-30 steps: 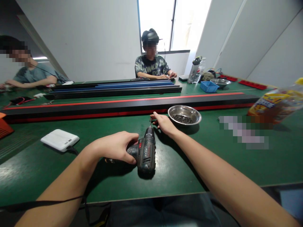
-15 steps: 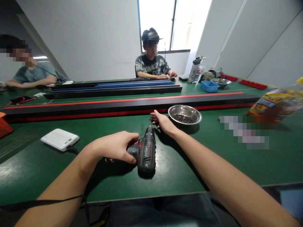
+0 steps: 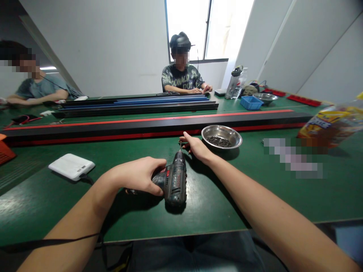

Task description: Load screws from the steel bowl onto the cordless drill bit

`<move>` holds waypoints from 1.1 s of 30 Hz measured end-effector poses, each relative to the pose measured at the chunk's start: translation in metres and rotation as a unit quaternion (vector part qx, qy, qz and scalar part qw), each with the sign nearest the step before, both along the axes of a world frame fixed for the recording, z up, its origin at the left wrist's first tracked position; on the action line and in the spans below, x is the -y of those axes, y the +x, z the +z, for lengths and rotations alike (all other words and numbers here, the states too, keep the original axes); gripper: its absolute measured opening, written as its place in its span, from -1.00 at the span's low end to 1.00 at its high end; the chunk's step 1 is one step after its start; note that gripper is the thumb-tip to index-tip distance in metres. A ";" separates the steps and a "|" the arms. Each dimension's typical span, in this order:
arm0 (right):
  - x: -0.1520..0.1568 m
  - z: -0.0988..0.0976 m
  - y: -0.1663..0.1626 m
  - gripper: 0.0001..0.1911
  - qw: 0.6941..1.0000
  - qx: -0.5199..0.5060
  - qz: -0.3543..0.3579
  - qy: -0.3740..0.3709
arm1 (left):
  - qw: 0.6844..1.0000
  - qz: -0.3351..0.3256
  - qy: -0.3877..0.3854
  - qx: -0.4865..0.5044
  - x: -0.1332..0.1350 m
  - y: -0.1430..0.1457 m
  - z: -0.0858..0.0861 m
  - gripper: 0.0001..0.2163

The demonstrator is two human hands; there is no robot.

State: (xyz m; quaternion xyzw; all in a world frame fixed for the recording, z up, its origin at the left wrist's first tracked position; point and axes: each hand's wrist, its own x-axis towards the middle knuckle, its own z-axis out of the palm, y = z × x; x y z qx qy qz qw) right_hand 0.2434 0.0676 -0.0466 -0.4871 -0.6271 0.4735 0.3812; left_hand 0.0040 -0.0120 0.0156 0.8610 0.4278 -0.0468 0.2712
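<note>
My left hand [image 3: 144,174] is wrapped around the handle of a dark cordless drill [image 3: 176,185]. The drill lies low over the green table, its chuck and thin bit [image 3: 180,146] pointing away from me. At the bit's tip are the fingers of my right hand [image 3: 195,146], curled in around it. Whatever small thing they pinch there is too small to make out. Just right of that hand sits a steel bowl [image 3: 238,141] with many small dark screws [image 3: 219,141] in it. Behind both hands runs a long black and red bar [image 3: 136,129].
A white power bank [image 3: 71,166] with a cable lies at left, near an orange basket [image 3: 5,149]. Further back are dark and blue strips [image 3: 159,101], a blue tray [image 3: 251,103] and bottles [image 3: 234,83]. A snack bag [image 3: 326,124] stands right. Two people sit across the table.
</note>
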 end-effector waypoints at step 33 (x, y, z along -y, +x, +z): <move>-0.011 -0.023 -0.001 -0.38 0.995 0.047 -0.054 0.074 | 0.993 0.047 0.107 -0.004 -0.005 0.004 -0.009 -0.62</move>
